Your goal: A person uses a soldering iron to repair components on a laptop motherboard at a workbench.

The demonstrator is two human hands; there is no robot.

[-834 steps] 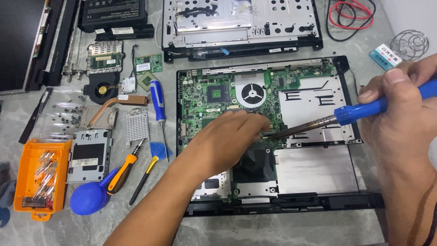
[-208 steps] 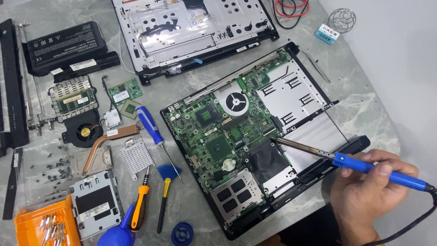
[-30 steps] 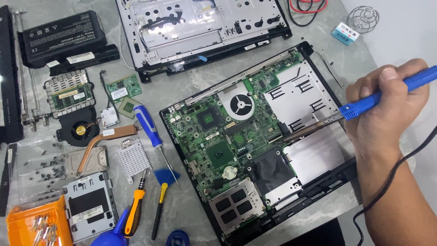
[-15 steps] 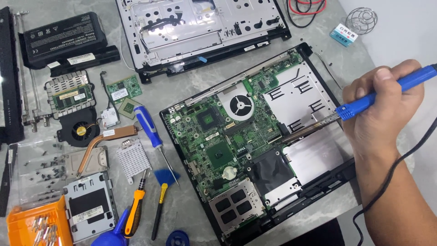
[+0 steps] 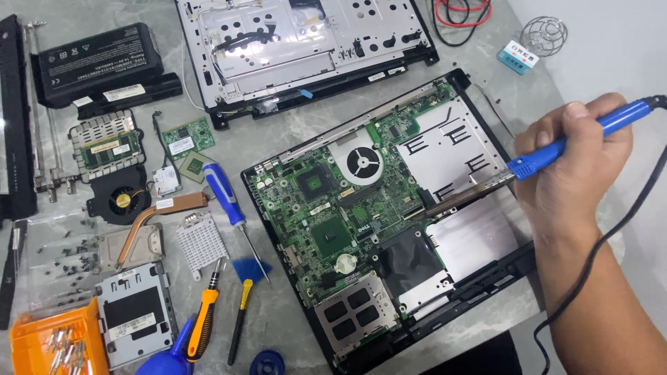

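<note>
My right hand [image 5: 573, 167] grips a blue-handled soldering iron [image 5: 556, 149] like a pen. Its metal tip [image 5: 434, 210] rests at the right edge of the green motherboard [image 5: 333, 215], inside an opened black laptop base [image 5: 389, 222] that lies tilted on the grey table. A black cord [image 5: 604, 243] runs from the iron's handle past my forearm. My left hand is out of view.
The laptop's upper cover [image 5: 299, 48] lies at the back. On the left are a black battery [image 5: 97, 59], a cooling fan with copper heat pipe [image 5: 128, 201], a blue screwdriver [image 5: 229, 201], an orange screwdriver [image 5: 203, 319], a drive caddy [image 5: 132, 312], an orange screw box [image 5: 48, 344], and loose screws.
My right hand shifted slightly with the iron, and the tip slid left to the motherboard's right edge. My left hand, on the board in the oldest frame, has left the view.
</note>
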